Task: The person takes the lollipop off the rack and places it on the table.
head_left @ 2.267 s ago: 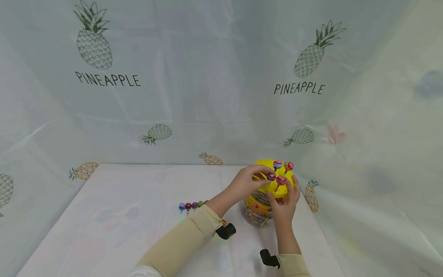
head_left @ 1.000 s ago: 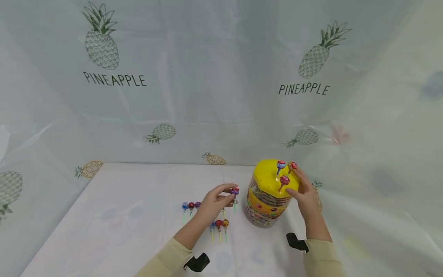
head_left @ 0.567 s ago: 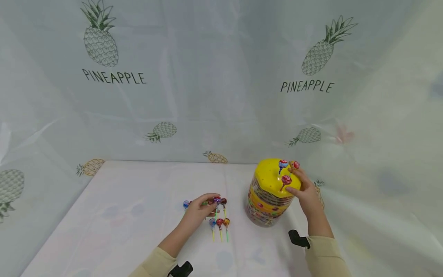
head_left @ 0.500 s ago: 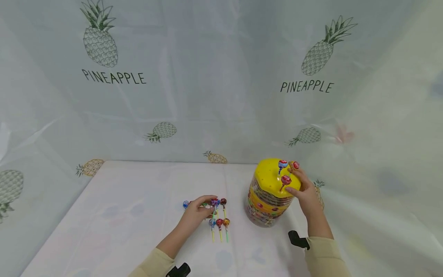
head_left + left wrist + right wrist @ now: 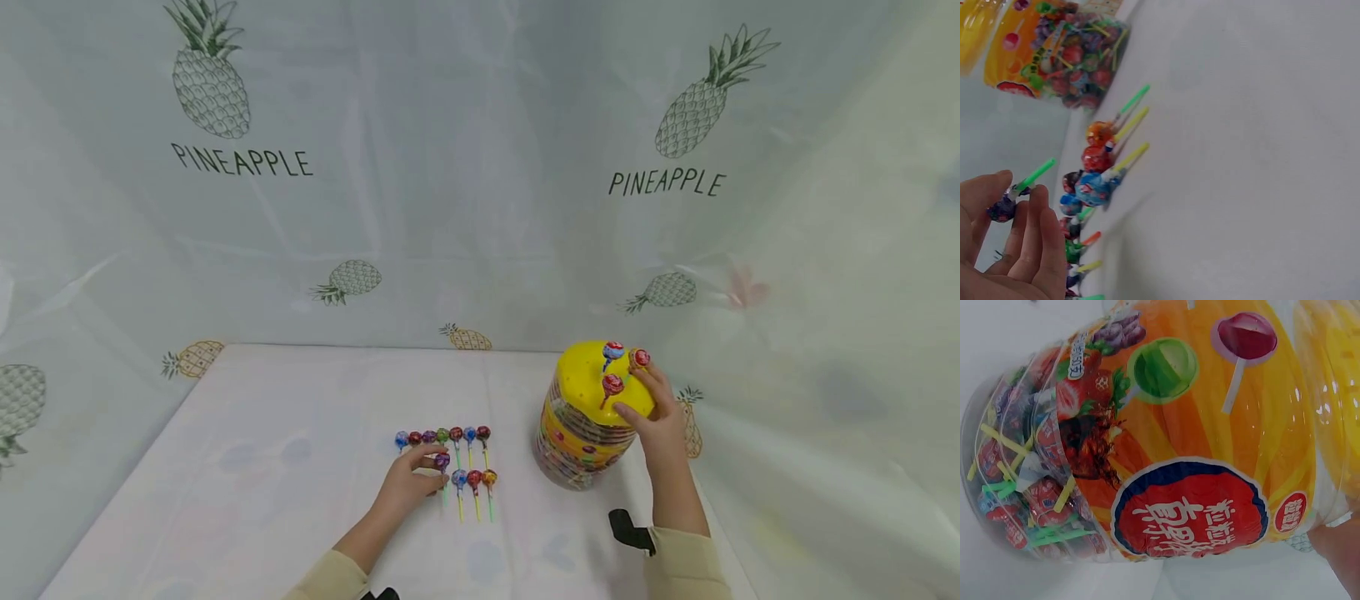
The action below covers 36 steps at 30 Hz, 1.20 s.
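Note:
My left hand (image 5: 407, 483) pinches a purple-wrapped lollipop (image 5: 442, 461) between thumb and fingertips. Its green stick (image 5: 1038, 175) shows in the left wrist view. In the head view this lollipop is level with a short row of three, left of the blue lollipop (image 5: 460, 478). At the right, my right hand (image 5: 662, 421) grips the edge of the yellow lid (image 5: 581, 379) on a big clear jar (image 5: 562, 442) of lollipops. Three lollipops stand upright in the lid: a blue one (image 5: 612, 351), a red one (image 5: 612, 384) and an orange one (image 5: 640, 358) by my fingers.
Behind the short row, with its red (image 5: 474, 478) and orange-yellow lollipops (image 5: 490, 477), a longer row of several lollipops (image 5: 456, 434) lies on the white table (image 5: 262, 467). A pineapple-print curtain (image 5: 420, 208) hangs behind the table.
My left hand has taken the purple lollipop out of the lid, carried it left past the back row, and drawn it nearer. My right hand stays at the lid.

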{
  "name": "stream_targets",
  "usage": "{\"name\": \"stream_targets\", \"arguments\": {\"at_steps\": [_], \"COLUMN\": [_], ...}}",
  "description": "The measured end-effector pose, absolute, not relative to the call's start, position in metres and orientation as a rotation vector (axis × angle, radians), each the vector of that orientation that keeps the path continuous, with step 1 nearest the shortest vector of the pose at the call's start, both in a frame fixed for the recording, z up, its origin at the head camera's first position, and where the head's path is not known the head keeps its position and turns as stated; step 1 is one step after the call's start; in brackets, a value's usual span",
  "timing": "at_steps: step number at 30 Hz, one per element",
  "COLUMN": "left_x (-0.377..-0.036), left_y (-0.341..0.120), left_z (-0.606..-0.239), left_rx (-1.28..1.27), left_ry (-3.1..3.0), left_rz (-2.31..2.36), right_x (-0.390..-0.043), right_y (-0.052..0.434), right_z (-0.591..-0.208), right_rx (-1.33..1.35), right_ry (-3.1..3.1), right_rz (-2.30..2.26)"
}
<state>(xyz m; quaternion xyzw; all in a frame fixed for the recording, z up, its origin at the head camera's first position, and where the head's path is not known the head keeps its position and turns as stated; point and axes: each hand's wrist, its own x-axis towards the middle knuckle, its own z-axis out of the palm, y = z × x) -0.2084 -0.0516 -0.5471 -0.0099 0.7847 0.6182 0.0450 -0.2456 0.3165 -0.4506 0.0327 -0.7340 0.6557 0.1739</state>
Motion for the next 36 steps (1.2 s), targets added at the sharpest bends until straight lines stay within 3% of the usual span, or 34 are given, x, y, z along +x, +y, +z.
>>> {"name": "stream_targets", "arguments": {"at_steps": [19, 36], "left_x": [-0.208, -0.213], "left_y": [-0.058, -0.05], "left_z": [-0.581, -0.587], "left_rx": [-0.025, 0.016], "left_ry": [2.559, 2.797], "left_rz": [1.709, 1.409], "right_x": [-0.242, -0.242], "right_y": [0.289, 0.292], "right_z": [-0.45, -0.452], "right_rx": [-0.111, -0.124], "right_ry": [-2.069, -2.109], "right_rz": [1.614, 1.582]}}
